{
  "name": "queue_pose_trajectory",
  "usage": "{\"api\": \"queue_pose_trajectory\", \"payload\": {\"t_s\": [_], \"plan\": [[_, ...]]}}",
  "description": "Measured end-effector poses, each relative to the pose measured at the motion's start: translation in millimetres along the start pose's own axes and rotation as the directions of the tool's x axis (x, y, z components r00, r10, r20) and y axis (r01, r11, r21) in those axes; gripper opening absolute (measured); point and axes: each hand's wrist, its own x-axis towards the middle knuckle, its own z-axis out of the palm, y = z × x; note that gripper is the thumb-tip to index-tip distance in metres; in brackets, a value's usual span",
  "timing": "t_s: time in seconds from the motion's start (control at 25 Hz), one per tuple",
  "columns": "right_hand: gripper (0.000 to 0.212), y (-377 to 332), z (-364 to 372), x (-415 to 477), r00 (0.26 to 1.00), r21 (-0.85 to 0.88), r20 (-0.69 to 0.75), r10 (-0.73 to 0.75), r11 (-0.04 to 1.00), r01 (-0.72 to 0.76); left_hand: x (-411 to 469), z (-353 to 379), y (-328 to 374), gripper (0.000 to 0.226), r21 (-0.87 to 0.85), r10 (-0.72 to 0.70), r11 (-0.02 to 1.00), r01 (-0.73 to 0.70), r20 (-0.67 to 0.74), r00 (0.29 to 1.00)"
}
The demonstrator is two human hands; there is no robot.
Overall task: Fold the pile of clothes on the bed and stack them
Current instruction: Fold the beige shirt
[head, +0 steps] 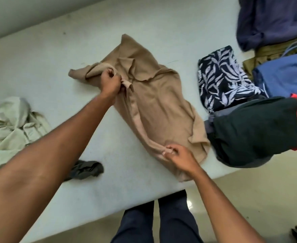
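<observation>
Tan knit polo shirt [158, 102] looks soft, light; left grip [110, 83] pinches its shoulder, right grip [178, 156] pinches its hem.

The shirt [154, 102] lies mid-bed [56, 50] before me, a heap [12, 127] left, a small cloth [86, 170] near it, folded clothes [253, 130] right.

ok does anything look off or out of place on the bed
The folded dark green garment at the right bulges past the edge of the bed and might slip off. A small dark grey piece lies crumpled alone near the front edge. The tan shirt being folded looks fine.
</observation>
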Motion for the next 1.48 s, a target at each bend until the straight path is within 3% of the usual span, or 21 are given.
{"api": "queue_pose_trajectory", "payload": {"t_s": [0.08, 0.16, 0.28, 0.36, 0.48, 0.6, 0.68, 0.76, 0.84, 0.92, 1.0, 1.08, 1.16, 1.24, 1.32, 1.4, 1.48], "plan": [[0.022, 3.2, -42.1, 12.6, 0.975, -0.151, -0.22, 0.022, 0.987, -0.057, 10.5, 37.3, 20.2, 0.025, 0.04, 0.083, 0.996, -0.083, 0.006, 0.997], [0.023, 2.0, -77.5, 21.6, 0.912, -0.169, -0.403, 0.072, 0.974, -0.151, 26.3, 66.9, 34.8, 0.019, 0.115, 0.168, 0.979, -0.168, 0.013, 0.986], [0.023, 0.3, -99.2, 36.6, 0.864, -0.189, -0.492, 0.111, 0.954, -0.231, 52.0, 94.5, 40.4, 0.006, 0.279, 0.207, 0.926, -0.254, 0.186, 0.961], [0.03, 1.9, -98.5, 48.3, 0.855, -0.197, -0.509, 0.102, 0.953, -0.231, 61.2, 103.8, 37.8, 0.027, 0.509, 0.247, 0.77, -0.385, 0.318, 0.915], [0.054, 1.9, -87.6, 55.4, 0.868, -0.206, -0.494, 0.049, 0.963, -0.171, 72.5, 100.8, 33.0, 0.041, 0.649, 0.354, 0.516, -0.559, 0.432, 0.829], [0.077, 5.9, -76.8, 59.5, 0.9, -0.161, -0.416, 0.129, 0.964, -0.213, 86.6, 89.9, 25.1, 0.064, 0.681, 0.362, 0.116, -0.723, 0.649, 0.669], [0.073, 10.1, -75.9, 66.8, 0.879, -0.14, -0.448, 0.163, 0.958, -0.249, 89.8, 97.6, 25.8, 0.084, 0.742, 0.228, -0.072, -0.666, 0.662, 0.714], [0.056, 12.4, -79.9, 76.4, 0.865, -0.149, -0.478, 0.154, 0.956, -0.253, 93.1, 115.0, 33.1, 0.102, 0.791, 0.064, -0.113, -0.602, 0.61, 0.79], [0.041, 13.1, -85.6, 79.1, 0.875, -0.194, -0.46, 0.151, 0.945, -0.264, 95.6, 128.3, 39.0, 0.106, 0.831, -0.008, -0.076, -0.551, 0.552, 0.834], [0.034, 11.4, -93.5, 77.4, 0.903, -0.245, -0.397, 0.163, 0.93, -0.275, 83.8, 134.2, 32.2, 0.094, 0.848, 0.113, 0.041, -0.528, 0.521, 0.846], [0.031, 10.6, -97.3, 72.9, 0.938, -0.273, -0.3, 0.176, 0.926, -0.261, 45.6, 133.1, 0.8, 0.083, 0.825, 0.325, 0.313, -0.47, 0.372, 0.869], [0.034, 13.5, -98.2, 70.2, 0.955, -0.289, -0.216, 0.204, 0.921, -0.262, -11.6, 127.0, -54.4, 0.077, 0.713, 0.443, 0.602, -0.361, 0.079, 0.893], [0.042, 18.1, -102.3, 73.1, 0.966, -0.33, -0.128, 0.223, 0.909, -0.254, -80.1, 117.5, -119.0, 0.08, 0.581, 0.306, 0.804, -0.13, -0.215, 0.928], [0.045, 22.0, -109.0, 77.5, 0.969, -0.236, -0.042, 0.243, 0.94, -0.246, -145.8, 115.4, -170.0, 0.075, 0.351, -0.04, 0.919, 0.177, -0.364, 0.931], [0.042, 27.2, -113.0, 80.8, 0.954, -0.001, 0.044, 0.296, 0.955, -0.297, -198.6, 129.4, -201.1, 0.061, 0.17, -0.345, 0.902, 0.397, -0.27, 0.899], [0.039, 36.2, -112.9, 82.7, 0.941, 0.143, 0.114, 0.317, 0.933, -0.332, -227.9, 153.3, -210.6, 0.066, 0.109, -0.465, 0.872, 0.477, -0.116, 0.878], [0.045, 48.5, -108.2, 84.5, 0.942, 0.219, 0.135, 0.306, 0.918, -0.33, -236.6, 170.4, -205.1, 0.068, -0.036, -0.551, 0.834, 0.55, -0.08, 0.831]]}}
